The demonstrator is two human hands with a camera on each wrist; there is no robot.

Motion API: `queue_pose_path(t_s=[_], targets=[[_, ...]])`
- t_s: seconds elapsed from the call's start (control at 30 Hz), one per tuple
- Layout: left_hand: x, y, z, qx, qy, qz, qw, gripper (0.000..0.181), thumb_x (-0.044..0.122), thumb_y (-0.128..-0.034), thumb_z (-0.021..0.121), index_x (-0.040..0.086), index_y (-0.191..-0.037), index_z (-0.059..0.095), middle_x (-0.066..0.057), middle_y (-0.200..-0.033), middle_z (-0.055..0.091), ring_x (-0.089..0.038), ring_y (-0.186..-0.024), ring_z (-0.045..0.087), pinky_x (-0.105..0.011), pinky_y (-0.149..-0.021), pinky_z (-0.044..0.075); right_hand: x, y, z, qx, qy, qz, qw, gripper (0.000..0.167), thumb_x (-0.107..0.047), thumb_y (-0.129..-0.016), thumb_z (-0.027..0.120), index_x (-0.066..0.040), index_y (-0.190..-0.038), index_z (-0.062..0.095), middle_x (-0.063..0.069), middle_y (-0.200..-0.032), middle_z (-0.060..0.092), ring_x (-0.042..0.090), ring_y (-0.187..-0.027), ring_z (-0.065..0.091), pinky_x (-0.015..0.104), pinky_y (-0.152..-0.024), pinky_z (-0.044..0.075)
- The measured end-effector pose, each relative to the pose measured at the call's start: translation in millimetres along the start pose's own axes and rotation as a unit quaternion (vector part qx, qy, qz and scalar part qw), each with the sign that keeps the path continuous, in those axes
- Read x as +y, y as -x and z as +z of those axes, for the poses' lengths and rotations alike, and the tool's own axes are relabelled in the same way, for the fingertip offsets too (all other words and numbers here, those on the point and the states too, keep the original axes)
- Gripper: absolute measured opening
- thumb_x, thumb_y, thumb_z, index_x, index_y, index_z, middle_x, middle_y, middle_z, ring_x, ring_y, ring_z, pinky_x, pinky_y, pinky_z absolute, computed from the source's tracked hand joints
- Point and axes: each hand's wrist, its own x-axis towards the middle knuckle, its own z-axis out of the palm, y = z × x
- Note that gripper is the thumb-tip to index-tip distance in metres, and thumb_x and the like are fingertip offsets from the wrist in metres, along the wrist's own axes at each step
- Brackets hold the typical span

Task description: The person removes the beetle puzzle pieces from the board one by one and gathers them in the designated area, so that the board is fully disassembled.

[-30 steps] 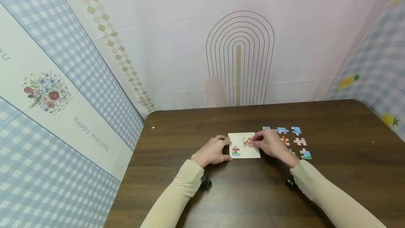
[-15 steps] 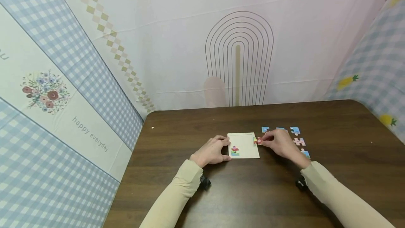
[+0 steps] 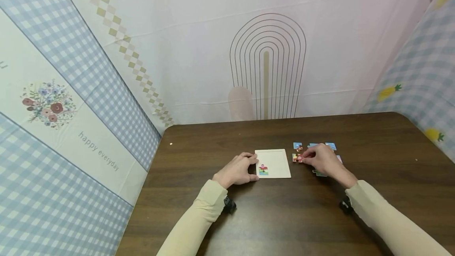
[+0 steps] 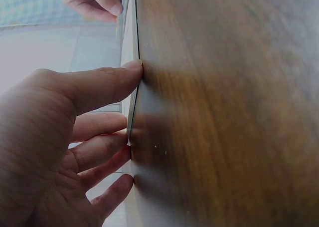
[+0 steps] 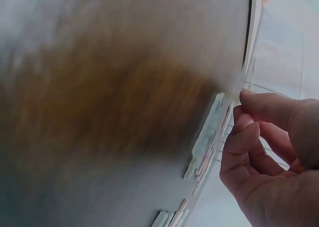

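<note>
My left hand (image 3: 236,171) grips the left side of a square cream puzzle board (image 3: 275,161), thumb at the near corner and fingers along the edge. A puzzle piece with a pink-and-red flower (image 3: 263,170) lies in the board's near left corner. To the right of the board, my right hand (image 3: 325,161) pinches a red and yellow puzzle piece (image 3: 296,157) between thumb and fingertips, low over the table. In the right wrist view, the right hand's (image 5: 269,152) fingertips meet; the pinched piece is hard to make out there.
Several loose puzzle pieces lie around and partly under the right hand, including a blue one (image 3: 297,145) behind the pinched piece, another blue one (image 3: 331,145) farther right and a green-edged one (image 3: 319,174) nearer. The brown wooden table (image 3: 213,141) meets a cloth-covered wall at the back.
My right hand has carried the red and yellow puzzle piece from over the board rightward, off it, to beside the loose pieces. The left hand has stayed on the board.
</note>
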Motion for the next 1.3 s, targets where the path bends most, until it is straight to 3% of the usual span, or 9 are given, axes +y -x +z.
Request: queue_pose_path(t_s=[0.8,1.3], targets=[[-0.8,9.0,0.1,-0.006,0.009,0.005,0.9999,0.064,0.038,-0.1011,0.079,0.017,-0.158,0.060,-0.001,-0.172,0.050,-0.022,-0.159,0.046,-0.042,-0.130,0.041,-2,6.3,-4,-0.046,-0.008,0.039,0.9982,0.008,-0.004,-0.096,0.079,0.002,-0.094,0.084,0.015,-0.089,0.081,0.016,-0.072,0.063,0.032,-0.064,0.050],[-2.2,13.7,0.5,-0.005,0.009,0.011,0.9999,0.064,0.039,-0.1006,0.080,0.016,-0.158,0.060,0.000,-0.172,0.050,-0.022,-0.159,0.046,-0.041,-0.130,0.041,-12,12.1,-4,-0.049,-0.010,0.058,0.9971,0.009,-0.005,-0.096,0.079,0.002,-0.098,0.083,0.017,-0.094,0.081,0.017,-0.076,0.064,0.031,-0.065,0.051]])
